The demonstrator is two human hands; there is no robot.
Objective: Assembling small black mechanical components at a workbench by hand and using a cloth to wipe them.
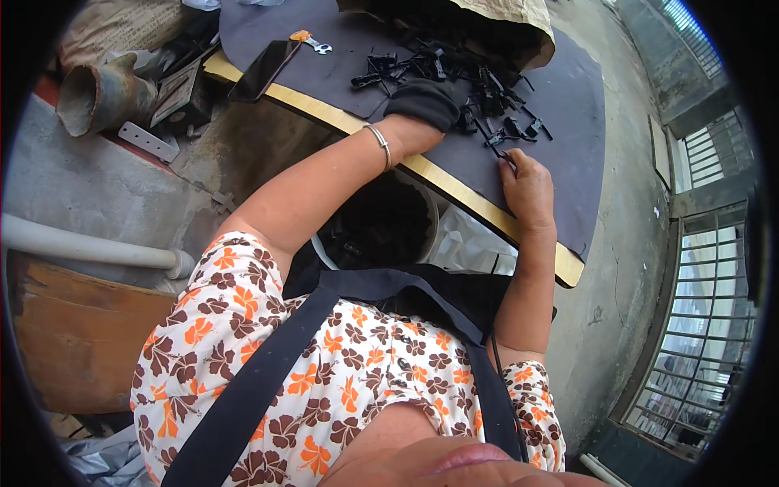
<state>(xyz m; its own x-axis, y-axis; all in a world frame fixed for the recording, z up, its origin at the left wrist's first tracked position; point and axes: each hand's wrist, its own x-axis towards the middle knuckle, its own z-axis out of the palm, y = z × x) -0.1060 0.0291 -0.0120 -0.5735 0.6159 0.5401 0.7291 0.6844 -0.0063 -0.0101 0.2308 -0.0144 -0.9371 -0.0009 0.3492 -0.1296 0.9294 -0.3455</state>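
On the dark-covered table, black plastic parts (438, 65) lie in a loose, tangled pile. My left hand (423, 104), in a black glove, rests at the near side of that pile. Its fingers blend into the dark parts, so I cannot make out their pose or whether they grip anything. My bare right hand (529, 188) is above the table's near edge. Thumb and forefinger pinch one end of a slim black plastic part (497, 151), whose other end reaches in among the loose parts.
A brown paper bag (519, 10) gapes behind the pile. Toward the left are a small orange-handled wrench (315, 44) and a dark flat phone-like slab (266, 70). Beneath the table's yellow edge (454, 185) sits a bucket (435, 223) with dark contents. A rusty pipe fitting (97, 99) stands far left.
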